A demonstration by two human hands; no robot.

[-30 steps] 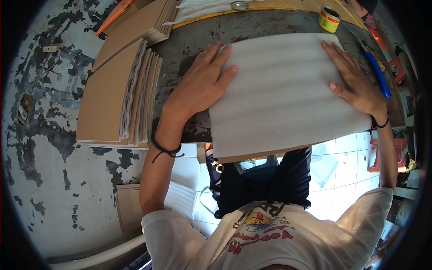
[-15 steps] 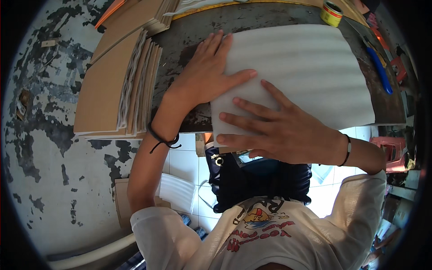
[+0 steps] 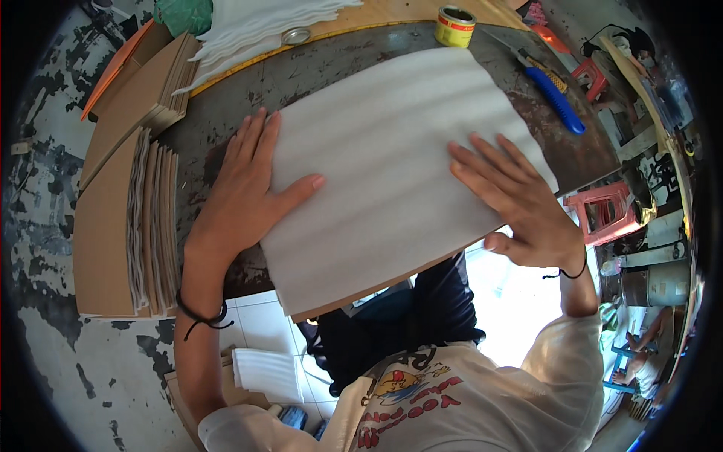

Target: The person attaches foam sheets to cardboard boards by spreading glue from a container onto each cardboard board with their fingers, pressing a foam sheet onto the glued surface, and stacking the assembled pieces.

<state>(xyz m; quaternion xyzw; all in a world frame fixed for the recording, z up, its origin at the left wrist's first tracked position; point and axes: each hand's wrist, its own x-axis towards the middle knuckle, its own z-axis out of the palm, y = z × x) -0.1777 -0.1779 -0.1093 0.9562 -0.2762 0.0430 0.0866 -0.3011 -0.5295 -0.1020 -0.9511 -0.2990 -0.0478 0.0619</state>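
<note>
"Looking from the left, what are you seeing first?"

"A nearer cardboard stack (image 3: 104, 226) is standing at the table's left end, with white layers showing between its boards. A farther cardboard stack (image 3: 135, 113) is standing just behind it."

"And what is the left hand (image 3: 239, 194) doing?"

"It is resting palm down along the left edge of the white foam sheet (image 3: 392, 166). Its fingers are stretching straight along that edge, and its thumb is reaching wide onto the foam. It is gripping nothing. Behind it, a foam pile (image 3: 252, 30) is lying at the back, with a round metal lid (image 3: 296, 35) sitting just in front."

"Where is the sheet lying?"

"Between the 2 hands, on the dark table (image 3: 354, 56), and its near left corner is jutting past the table's edge. A brown board (image 3: 376, 294) is peeking out beneath its near side."

"And farther right?"

"A yellow tin (image 3: 455, 32) is standing beyond the sheet. The right hand (image 3: 520, 200) is spreading its fingers wide over the sheet's right part, gripping nothing, while its thumb is pointing past the near edge. Last, a blue-handled cutter (image 3: 553, 98) is lying on the table."
</note>
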